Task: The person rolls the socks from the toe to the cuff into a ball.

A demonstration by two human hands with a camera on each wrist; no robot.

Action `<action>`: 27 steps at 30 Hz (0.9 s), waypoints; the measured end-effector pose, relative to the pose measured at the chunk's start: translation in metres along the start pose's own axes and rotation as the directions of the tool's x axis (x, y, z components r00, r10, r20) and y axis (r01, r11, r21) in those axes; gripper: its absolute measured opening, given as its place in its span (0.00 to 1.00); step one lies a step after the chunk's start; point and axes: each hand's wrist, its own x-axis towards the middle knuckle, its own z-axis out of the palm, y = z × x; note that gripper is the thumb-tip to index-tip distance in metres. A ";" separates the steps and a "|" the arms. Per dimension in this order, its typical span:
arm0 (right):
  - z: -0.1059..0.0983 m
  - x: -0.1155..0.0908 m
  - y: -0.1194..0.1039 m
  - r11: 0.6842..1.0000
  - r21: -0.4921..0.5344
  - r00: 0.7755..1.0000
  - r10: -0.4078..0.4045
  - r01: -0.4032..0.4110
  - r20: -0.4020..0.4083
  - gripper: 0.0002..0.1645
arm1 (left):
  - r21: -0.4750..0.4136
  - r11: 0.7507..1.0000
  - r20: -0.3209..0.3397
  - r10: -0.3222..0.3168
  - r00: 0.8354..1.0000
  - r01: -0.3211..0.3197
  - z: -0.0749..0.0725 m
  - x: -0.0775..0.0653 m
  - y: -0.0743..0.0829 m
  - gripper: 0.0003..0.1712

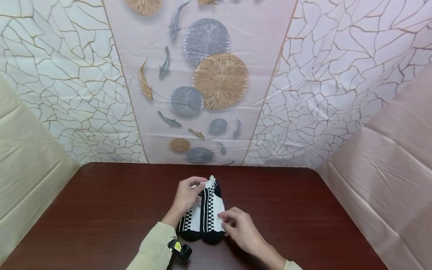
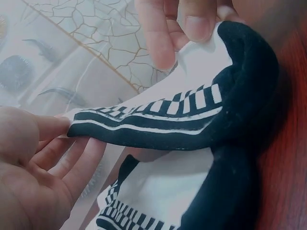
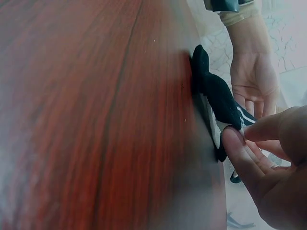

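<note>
Two ankle socks, white with black toes, black stripes and checkered bands, lie side by side with their toes toward me. My left hand (image 1: 187, 193) reaches across the left sock (image 1: 195, 219) and pinches the cuff of the right sock (image 1: 218, 206) between thumb and fingers. At that sock's outer edge, close to the black toe, my right hand (image 1: 241, 228) pinches the white fabric. In the left wrist view the right sock (image 2: 165, 129) is stretched between both hands, with the left sock (image 2: 168, 187) beneath it. The right wrist view shows the black toe (image 3: 220, 96) side-on.
The socks are on a dark red-brown wooden table (image 1: 118, 202). A patterned cloth (image 1: 263, 45) with fish and round shapes hangs behind it, and pale fabric (image 1: 388, 176) slopes at the sides. A small black camera (image 1: 182, 251) is strapped to the left wrist.
</note>
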 end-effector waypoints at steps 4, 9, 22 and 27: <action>0.003 0.002 -0.002 1.000 0.002 1.000 -0.010 0.010 0.011 0.15 | -0.004 1.000 -0.008 -0.004 1.000 0.004 -0.003 -0.001 -0.002 0.09; 0.006 0.006 -0.007 1.000 -0.013 1.000 -0.026 0.026 0.012 0.15 | -0.016 1.000 -0.025 -0.019 1.000 0.018 -0.009 -0.001 -0.002 0.09; 0.017 0.013 -0.016 0.998 0.055 0.999 -0.008 0.005 0.048 0.15 | -0.027 0.997 -0.049 -0.069 0.996 0.068 -0.022 0.001 -0.002 0.11; 0.023 0.016 -0.019 0.997 0.077 0.997 -0.024 0.019 0.067 0.15 | -0.018 0.998 -0.065 -0.067 0.996 0.066 -0.025 0.003 -0.004 0.11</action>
